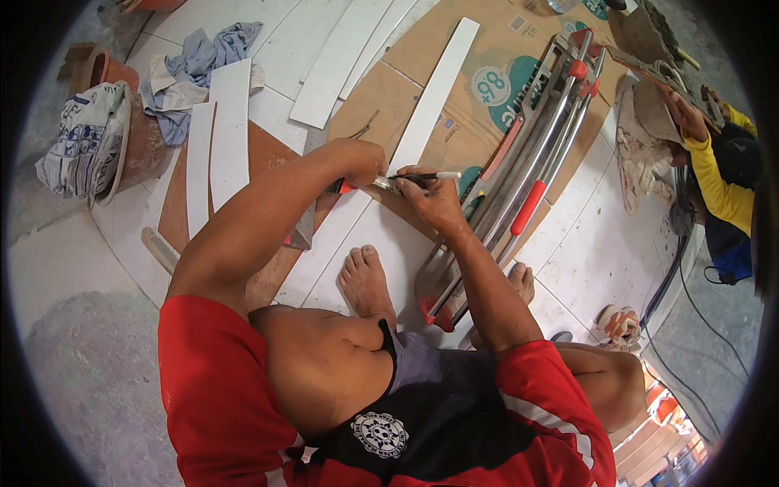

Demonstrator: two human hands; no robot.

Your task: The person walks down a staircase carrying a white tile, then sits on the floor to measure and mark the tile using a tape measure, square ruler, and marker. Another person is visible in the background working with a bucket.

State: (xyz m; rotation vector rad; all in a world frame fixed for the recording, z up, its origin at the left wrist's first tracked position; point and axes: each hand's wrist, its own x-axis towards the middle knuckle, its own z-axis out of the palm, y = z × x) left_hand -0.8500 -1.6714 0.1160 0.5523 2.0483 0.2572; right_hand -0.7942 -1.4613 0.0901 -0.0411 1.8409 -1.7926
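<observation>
White strip (438, 89), low end by the cardboard's (418, 49) near edge, looks stiff, brittle, best held along its sides; right hand (436, 203) pinches a pen (448, 174), left hand's (367, 162) fingers I can't tell.

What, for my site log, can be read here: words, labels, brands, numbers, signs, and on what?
I describe print without copying it.
Flat brown cardboard sheet: green and white print, partly readable; smaller labels too small.
Crumpled white plastic sack: dark print, too blurred.
Round white emblem on the black-and-red shirt: ring lettering too small.
</observation>
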